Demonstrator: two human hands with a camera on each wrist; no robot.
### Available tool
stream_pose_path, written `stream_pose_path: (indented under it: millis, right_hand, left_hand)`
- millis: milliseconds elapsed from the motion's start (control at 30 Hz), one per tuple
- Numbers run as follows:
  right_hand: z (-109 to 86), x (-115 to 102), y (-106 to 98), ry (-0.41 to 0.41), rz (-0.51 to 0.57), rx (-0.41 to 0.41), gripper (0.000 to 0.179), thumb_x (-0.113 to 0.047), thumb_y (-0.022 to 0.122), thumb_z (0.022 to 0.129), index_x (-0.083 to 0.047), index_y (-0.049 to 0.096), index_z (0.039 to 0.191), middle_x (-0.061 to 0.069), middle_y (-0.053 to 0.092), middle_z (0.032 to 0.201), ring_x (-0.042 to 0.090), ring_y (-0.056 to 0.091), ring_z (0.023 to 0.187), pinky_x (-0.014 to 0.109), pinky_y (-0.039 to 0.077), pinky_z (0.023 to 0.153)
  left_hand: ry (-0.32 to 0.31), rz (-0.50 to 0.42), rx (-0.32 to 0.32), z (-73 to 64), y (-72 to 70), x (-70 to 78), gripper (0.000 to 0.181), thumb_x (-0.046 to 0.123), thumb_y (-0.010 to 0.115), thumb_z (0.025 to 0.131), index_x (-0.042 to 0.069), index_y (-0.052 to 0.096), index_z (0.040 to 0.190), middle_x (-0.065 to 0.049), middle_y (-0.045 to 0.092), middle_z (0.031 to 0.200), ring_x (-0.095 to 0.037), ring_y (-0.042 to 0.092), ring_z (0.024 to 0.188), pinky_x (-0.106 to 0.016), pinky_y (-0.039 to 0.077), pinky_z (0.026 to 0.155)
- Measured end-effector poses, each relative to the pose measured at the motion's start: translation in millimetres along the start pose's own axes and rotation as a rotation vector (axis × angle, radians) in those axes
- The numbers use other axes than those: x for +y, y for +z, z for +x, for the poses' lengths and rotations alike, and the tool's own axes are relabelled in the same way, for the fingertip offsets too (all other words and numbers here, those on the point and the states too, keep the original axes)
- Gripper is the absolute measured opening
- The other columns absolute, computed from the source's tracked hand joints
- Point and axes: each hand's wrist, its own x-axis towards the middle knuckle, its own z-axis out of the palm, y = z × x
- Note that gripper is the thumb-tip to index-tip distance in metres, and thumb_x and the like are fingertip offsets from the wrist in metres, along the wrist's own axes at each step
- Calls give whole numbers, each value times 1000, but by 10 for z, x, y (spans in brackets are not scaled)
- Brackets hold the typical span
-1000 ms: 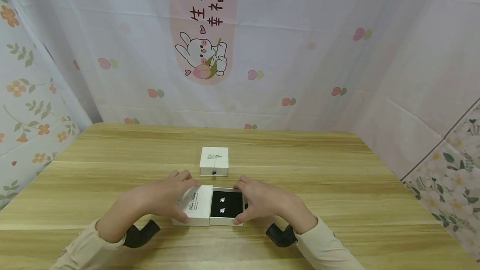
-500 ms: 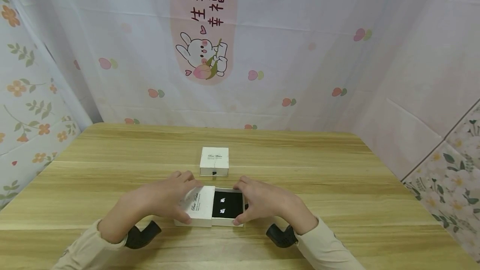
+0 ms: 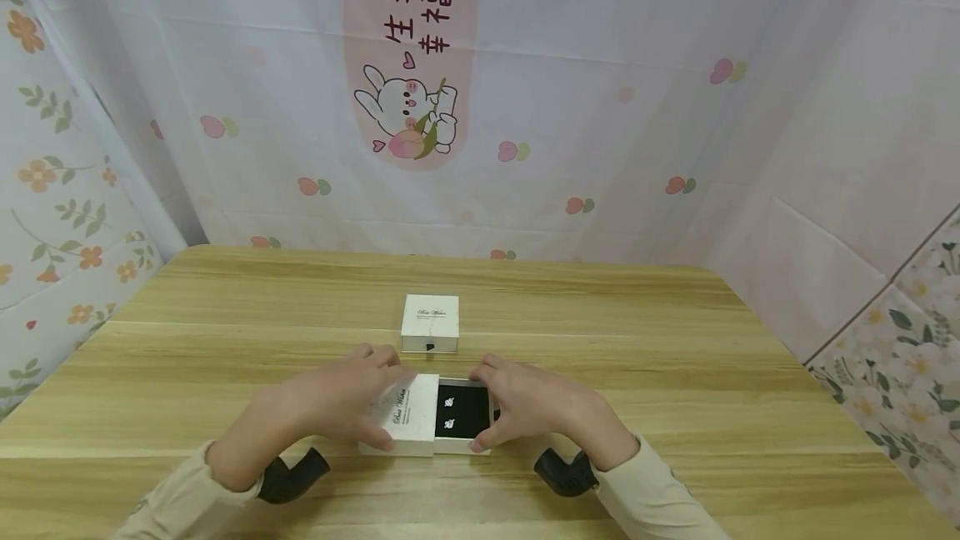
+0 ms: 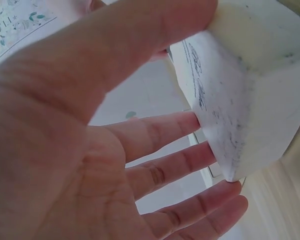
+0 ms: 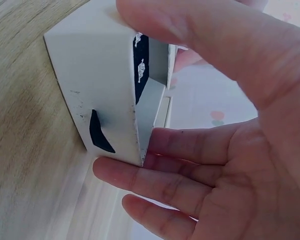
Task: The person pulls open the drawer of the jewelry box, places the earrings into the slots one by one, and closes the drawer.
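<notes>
A white jewellery box lies partly pulled out on the table. My left hand (image 3: 341, 394) grips its outer sleeve (image 3: 420, 407), thumb on the near side and fingers at the far side. The inner drawer (image 3: 463, 446) sticks out to the right, pinched across its width by my right hand (image 3: 536, 402). Inside it a black pad (image 3: 472, 411) carries two small silvery earrings (image 3: 449, 402). In the right wrist view a black pull tab (image 5: 100, 132) shows on the drawer's end wall. Lettering (image 4: 196, 75) on the sleeve's top appears in the left wrist view.
Just beyond the hands stands a second, shut white box (image 3: 430, 323) with a small black tab facing me. The wooden tabletop (image 3: 615, 340) runs back to a printed curtain (image 3: 570, 123). Black curved pieces (image 3: 566, 473) sit under both wrists.
My left hand has slid the sleeve to the right over the drawer, so less of the black pad shows. My right hand has stayed almost in place at the drawer.
</notes>
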Motion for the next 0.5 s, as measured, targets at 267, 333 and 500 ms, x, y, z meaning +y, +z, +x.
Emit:
stream_pose_path:
  millis: [267,333,500]
  right_hand:
    - [1,-1,-2,9,-2,-6,76,-45,78,69,-3,52,127,3,53,112,7,49,82,26,48,80]
    - [-1,-3,-5,7,-8,-7,76,-45,78,69,-3,52,127,4,53,113,7,50,83,26,48,81]
    - [5,-7,-11,14,-13,-18,77,-45,78,70,-3,51,128,4,52,113,7,50,83,27,49,80]
  left_hand:
    - [5,27,16,23,25,15,76,42,80,67,10,52,130,-4,50,117,-20,44,99,-36,46,76]
    - [9,30,18,30,30,16,75,42,80,67,10,53,129,-4,50,116,-20,43,98,-35,46,76]
    - [27,45,25,32,38,16,74,43,80,67,11,54,128,-2,49,113,-20,43,97,-34,46,75]
